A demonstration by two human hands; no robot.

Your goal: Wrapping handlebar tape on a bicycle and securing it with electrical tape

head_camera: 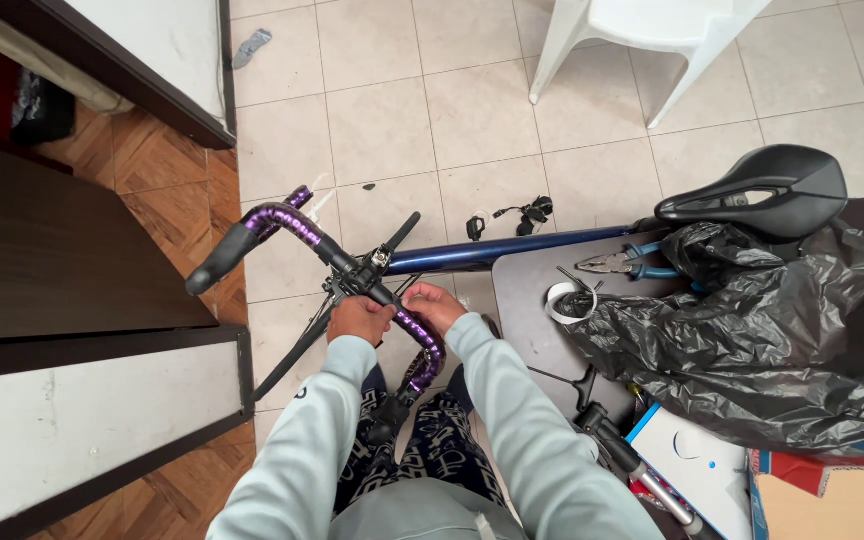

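**Both hands on the purple-taped handlebar**

Here, a person seated over a tiled floor (pixel 472 110) works at a bicycle's drop handlebar (pixel 297 228), wrapped in glossy purple tape. The left hand (pixel 360 318) is closed around the bar just beside the stem (pixel 377 262), fingers curled under it. The right hand (pixel 434 303) is pressed onto the taped section next to it, fingers bent over the tape; the two hands nearly touch. The dark blue frame tube (pixel 502 250) runs right towards a black saddle (pixel 767 188). On the dark worktop (pixel 527 290) to the right lie blue-handled pliers (pixel 624 263), a loop of white tape (pixel 564 300) and a crumpled black plastic bag (pixel 752 340). A white plastic chair (pixel 642 35) stands well apart, farther back on the floor.
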